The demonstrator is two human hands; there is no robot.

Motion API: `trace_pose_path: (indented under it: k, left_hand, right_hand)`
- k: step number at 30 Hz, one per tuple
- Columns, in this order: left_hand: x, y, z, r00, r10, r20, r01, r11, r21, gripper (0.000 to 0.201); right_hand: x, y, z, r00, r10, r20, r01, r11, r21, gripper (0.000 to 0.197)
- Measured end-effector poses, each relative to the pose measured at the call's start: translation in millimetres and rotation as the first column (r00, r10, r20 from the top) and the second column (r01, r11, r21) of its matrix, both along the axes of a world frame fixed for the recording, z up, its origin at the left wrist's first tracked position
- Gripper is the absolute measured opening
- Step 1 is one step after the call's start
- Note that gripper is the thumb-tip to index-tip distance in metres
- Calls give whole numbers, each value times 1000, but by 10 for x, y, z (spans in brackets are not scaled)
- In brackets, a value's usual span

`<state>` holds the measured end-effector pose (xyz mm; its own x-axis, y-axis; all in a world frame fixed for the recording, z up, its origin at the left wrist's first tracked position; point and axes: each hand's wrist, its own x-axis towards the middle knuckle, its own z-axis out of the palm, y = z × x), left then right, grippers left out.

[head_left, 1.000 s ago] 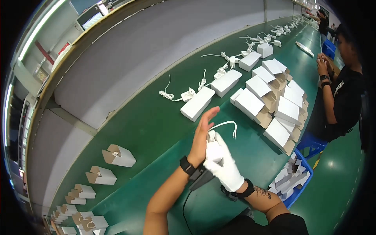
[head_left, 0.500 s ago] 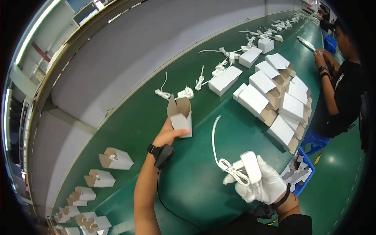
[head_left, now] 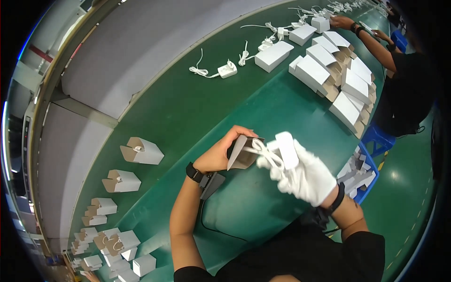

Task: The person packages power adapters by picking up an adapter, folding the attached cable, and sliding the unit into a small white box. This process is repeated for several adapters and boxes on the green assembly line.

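Note:
My bare left hand is wrapped around a small carton, whose open mouth and grey-brown inside are turned toward my right hand. In my white-gloved right hand is a white power adapter. Its bundled white cable reaches the carton's mouth, and the cable's front end appears to be just inside it. The adapter body is still outside the carton. Part of the cable is blurred, and my gloved fingers cover its lower loops.
Several open cartons lie overlapped at right. Closed white boxes and adapters with cables line the green surface beyond. Filled open cartons stand at left. A blue bin holds cardboard pieces. A co-worker's hand touches a far box.
My left hand has brought the carton nearer and tipped its mouth toward my right hand. The adapter has moved up and left to meet it. The co-worker's arm now reaches across the table.

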<state>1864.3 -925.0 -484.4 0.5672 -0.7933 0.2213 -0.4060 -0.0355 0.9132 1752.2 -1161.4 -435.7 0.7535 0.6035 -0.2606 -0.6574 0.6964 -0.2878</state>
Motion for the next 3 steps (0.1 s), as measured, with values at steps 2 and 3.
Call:
trace_pose_path:
  k: [2,3]
  left_hand:
    - [-89,1,2,998,4,-67,3,994,106,82]
    - [-114,26,2,999,-8,44,-2,971,239,87]
  right_hand:
    - [88,-1,-149,968,-19,251,70,978,-195,57]
    - [131,-38,-230,888,135,439,93,883,-460,61]
